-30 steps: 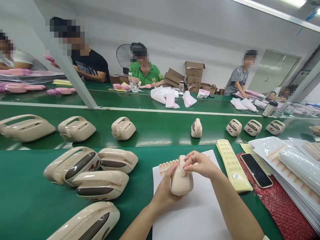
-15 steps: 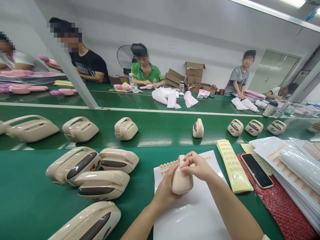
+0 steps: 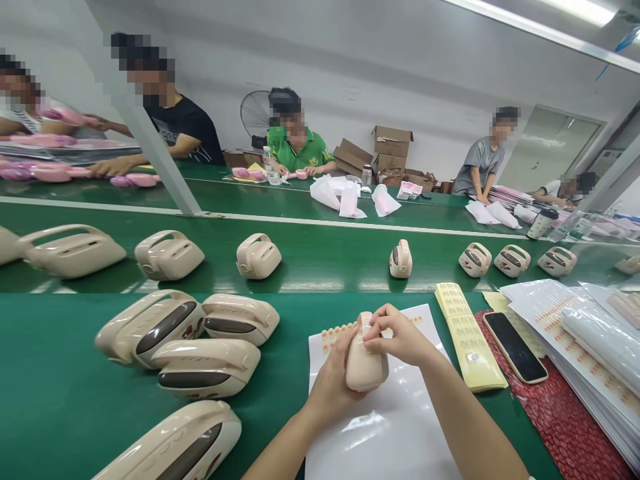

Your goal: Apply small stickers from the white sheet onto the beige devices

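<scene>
A cream plastic housing with a loop handle is held above a white sheet bearing rows of small orange stickers. My left hand wraps round its left side and underside. The fingers of my right hand are bent and pinched against its upper face, by the handle; anything between the fingertips is hidden. To the left on the green table lie several similar housings with dark windows, among them a front one and a middle one.
More housings, such as one at the left, line a green belt. Rightward lie a yellow sticker strip, a phone, red wrap and stacked sheets. Co-workers sit or stand across, behind a slanted post.
The view has shifted slightly, and my right fingers have moved a little on the housing. My left hand keeps its hold. Across the belt, a co-worker's arm at the left has reached lower.
</scene>
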Demonstrator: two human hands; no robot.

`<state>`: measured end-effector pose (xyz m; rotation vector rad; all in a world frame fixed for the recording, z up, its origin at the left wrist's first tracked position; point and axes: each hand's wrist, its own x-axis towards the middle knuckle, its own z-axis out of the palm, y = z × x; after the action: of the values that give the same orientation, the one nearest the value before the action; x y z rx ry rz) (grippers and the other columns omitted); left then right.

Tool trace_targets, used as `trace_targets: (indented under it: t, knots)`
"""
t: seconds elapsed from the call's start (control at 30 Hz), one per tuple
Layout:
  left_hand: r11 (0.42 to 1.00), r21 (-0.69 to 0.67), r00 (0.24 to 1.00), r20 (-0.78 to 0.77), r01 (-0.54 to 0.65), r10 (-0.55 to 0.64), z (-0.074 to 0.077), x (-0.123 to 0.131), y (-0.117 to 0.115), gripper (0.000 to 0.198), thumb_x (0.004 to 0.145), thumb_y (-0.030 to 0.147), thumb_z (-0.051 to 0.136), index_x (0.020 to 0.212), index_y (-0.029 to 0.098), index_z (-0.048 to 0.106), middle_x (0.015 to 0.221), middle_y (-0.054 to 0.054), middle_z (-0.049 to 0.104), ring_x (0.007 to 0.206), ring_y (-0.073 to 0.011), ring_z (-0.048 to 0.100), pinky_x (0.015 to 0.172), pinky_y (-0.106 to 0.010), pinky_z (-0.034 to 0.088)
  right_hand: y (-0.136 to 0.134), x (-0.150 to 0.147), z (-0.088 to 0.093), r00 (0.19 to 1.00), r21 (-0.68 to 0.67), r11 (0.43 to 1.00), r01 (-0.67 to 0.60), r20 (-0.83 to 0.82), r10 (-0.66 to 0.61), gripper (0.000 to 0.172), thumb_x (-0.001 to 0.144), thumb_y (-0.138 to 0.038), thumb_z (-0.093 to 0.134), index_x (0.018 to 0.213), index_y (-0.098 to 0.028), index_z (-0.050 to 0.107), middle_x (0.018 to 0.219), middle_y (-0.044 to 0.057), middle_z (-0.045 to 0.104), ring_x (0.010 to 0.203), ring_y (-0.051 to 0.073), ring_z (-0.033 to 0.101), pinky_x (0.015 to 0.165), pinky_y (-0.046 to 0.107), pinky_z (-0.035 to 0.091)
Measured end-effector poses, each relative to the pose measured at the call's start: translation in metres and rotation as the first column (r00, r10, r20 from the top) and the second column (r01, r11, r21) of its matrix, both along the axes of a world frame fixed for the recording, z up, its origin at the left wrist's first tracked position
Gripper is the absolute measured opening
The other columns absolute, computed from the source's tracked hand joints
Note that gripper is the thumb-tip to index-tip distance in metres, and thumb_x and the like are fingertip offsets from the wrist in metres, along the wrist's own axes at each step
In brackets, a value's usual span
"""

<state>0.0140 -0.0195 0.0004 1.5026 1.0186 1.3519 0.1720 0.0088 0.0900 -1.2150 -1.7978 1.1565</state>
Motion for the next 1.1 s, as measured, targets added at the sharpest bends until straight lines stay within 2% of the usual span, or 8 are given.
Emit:
trace_targets:
  t: [0.13, 0.3, 0.4, 0.57, 0.63, 0.7, 0.83, 1.1]
  knots:
    - [0.999, 0.047, 1.0, 0.011, 0.001, -0.001, 0.0, 0.001, 0.001, 0.08, 0.046, 0.011, 0.078, 0.119, 0.029, 0.052, 0.129, -0.01, 0.052, 0.124, -0.038, 0.038, 0.102, -0.055, 0.023, 0.001, 0.016, 0.008, 0.982, 0.026, 0.992, -0.122, 0.145, 0.117, 0.027, 0.067, -0.021, 0.066, 0.091, -0.034, 0.07, 0.103, 0.003, 0.054, 0.102, 0.023, 0.052, 0.089, 0.039, 0.041]
    - [0.989, 0.148, 0.993, -0.117, 0.023, -0.006, -0.006, -0.001, 0.002, 0.083, 0.049, 0.012, 0.077, 0.125, 0.028, 0.046, 0.133, -0.012, 0.047, 0.123, -0.0385, 0.039, 0.099, -0.054, 0.03, 0.002, 0.02, 0.007, 0.986, 0.033, 0.989, -0.145, 0.084, 0.142, 0.068, 0.062, -0.031, 0.073, 0.124, -0.037, 0.047, 0.134, 0.004, 0.039, 0.13, 0.028, 0.028, 0.099, 0.044, 0.034]
    - [0.977, 0.207, 0.969, -0.246, 0.043, 0.009, -0.009, -0.002, 0.002, 0.087, 0.055, 0.011, 0.072, 0.131, 0.027, 0.034, 0.136, -0.013, 0.043, 0.124, -0.0367, 0.038, 0.097, -0.052, 0.034, 0.006, 0.014, 0.002, 0.983, 0.008, 0.983, -0.183, 0.023, 0.182, 0.05, 0.065, -0.033, 0.07, 0.113, -0.032, 0.059, 0.13, 0.005, 0.044, 0.124, 0.025, 0.038, 0.097, 0.04, 0.036]
    - [0.966, 0.25, 0.929, -0.37, 0.068, 0.03, -0.008, -0.001, 0.001, 0.092, 0.057, 0.005, 0.068, 0.133, 0.028, 0.021, 0.139, -0.012, 0.038, 0.127, -0.0321, 0.035, 0.1, -0.052, 0.031, 0.013, 0.01, 0.001, 0.99, 0.076, 0.993, 0.095, -0.111, -0.086, 0.013, 0.068, -0.026, 0.066, 0.08, -0.022, 0.067, 0.099, 0.005, 0.055, 0.098, 0.019, 0.052, 0.08, 0.032, 0.043]
    - [0.966, 0.248, 0.922, -0.386, 0.074, 0.028, -0.007, -0.001, 0.002, 0.095, 0.057, 0.004, 0.069, 0.133, 0.029, 0.019, 0.139, -0.012, 0.038, 0.126, -0.0323, 0.036, 0.1, -0.052, 0.032, 0.01, 0.009, 0.004, 0.994, 0.04, 0.996, 0.084, -0.068, -0.081, 0.003, 0.069, -0.023, 0.064, 0.07, -0.02, 0.065, 0.083, 0.002, 0.055, 0.077, 0.015, 0.052, 0.071, 0.03, 0.043]
    - [0.967, 0.242, 0.918, -0.396, 0.084, 0.019, -0.007, -0.001, 0.002, 0.096, 0.056, 0.005, 0.069, 0.134, 0.029, 0.018, 0.14, -0.013, 0.036, 0.125, -0.0328, 0.038, 0.097, -0.051, 0.036, 0.005, 0.007, 0.008, 1.0, -0.003, 1.0, 0.018, 0.016, -0.018, 0.002, 0.068, -0.021, 0.065, 0.067, -0.02, 0.065, 0.076, 0.0, 0.052, 0.068, 0.013, 0.048, 0.068, 0.03, 0.041]
    - [0.963, 0.251, 0.915, -0.404, 0.101, 0.009, -0.006, -0.003, 0.003, 0.093, 0.058, 0.008, 0.069, 0.133, 0.028, 0.018, 0.141, -0.014, 0.034, 0.124, -0.0334, 0.039, 0.095, -0.05, 0.039, -0.001, 0.0, 0.014, 0.992, -0.027, 0.999, 0.029, 0.125, -0.025, 0.004, 0.066, -0.017, 0.067, 0.066, -0.02, 0.066, 0.08, 0.001, 0.048, 0.08, 0.015, 0.047, 0.072, 0.03, 0.039]
    - [0.973, 0.209, 0.908, -0.419, 0.095, 0.002, -0.008, -0.003, 0.002, 0.087, 0.06, 0.011, 0.067, 0.132, 0.026, 0.021, 0.138, -0.014, 0.038, 0.122, -0.0331, 0.042, 0.093, -0.05, 0.041, -0.002, -0.009, 0.011, 0.995, -0.133, 0.988, 0.078, 0.067, -0.07, 0.011, 0.063, -0.011, 0.067, 0.057, -0.018, 0.061, 0.079, 0.0, 0.044, 0.073, 0.013, 0.046, 0.072, 0.029, 0.04]
